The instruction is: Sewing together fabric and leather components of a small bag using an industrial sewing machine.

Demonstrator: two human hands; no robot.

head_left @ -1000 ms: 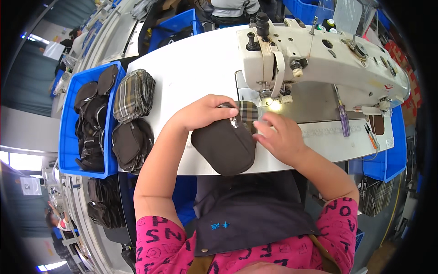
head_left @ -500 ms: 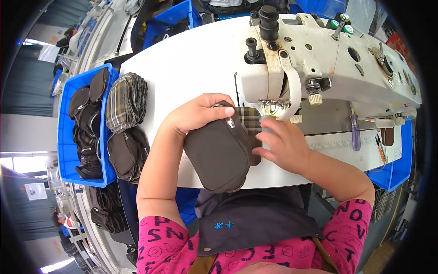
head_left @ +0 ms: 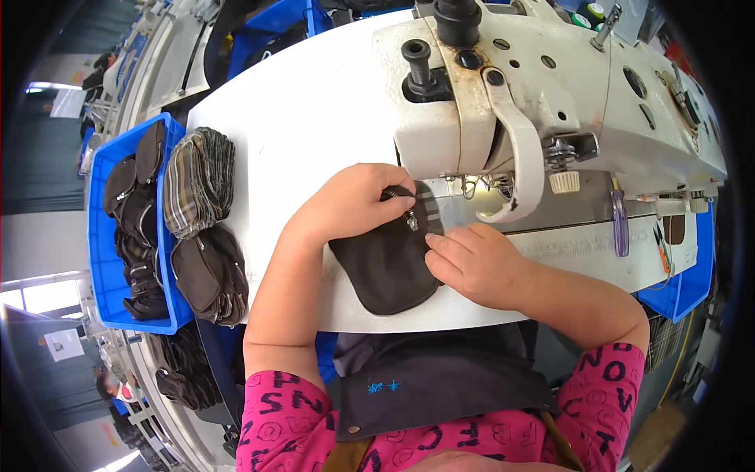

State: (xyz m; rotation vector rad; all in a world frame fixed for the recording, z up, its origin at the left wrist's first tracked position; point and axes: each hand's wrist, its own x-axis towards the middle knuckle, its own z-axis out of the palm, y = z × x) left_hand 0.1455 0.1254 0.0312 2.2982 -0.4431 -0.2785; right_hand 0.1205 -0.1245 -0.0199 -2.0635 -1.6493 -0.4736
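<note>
A dark brown zippered pouch [head_left: 388, 275] lies on the white sewing table, just in front of the sewing machine's [head_left: 429, 130] needle area. My left hand [head_left: 354, 203] holds its upper left part, fingers over the zipper edge beside the metal zipper pull [head_left: 411, 220]. A strip of plaid fabric [head_left: 425, 203] shows along the pouch's upper right edge. My right hand [head_left: 481, 263] is closed at that right edge, thumb and fingertips pinching it. What lies beneath the fingers is hidden.
A blue bin [head_left: 96, 236] of dark pouches stands at the left. Beside it are stacked plaid pieces [head_left: 198, 181] and dark pouches [head_left: 208, 275]. A purple-handled screwdriver [head_left: 620, 224], a ruler strip [head_left: 566, 248] and small orange-handled snips [head_left: 662, 250] lie at right.
The pouch has flattened onto the table, its body shifting slightly up. My right hand has gone from loosely spread fingers to a pinch on its right edge. The view has moved closer to the machine.
</note>
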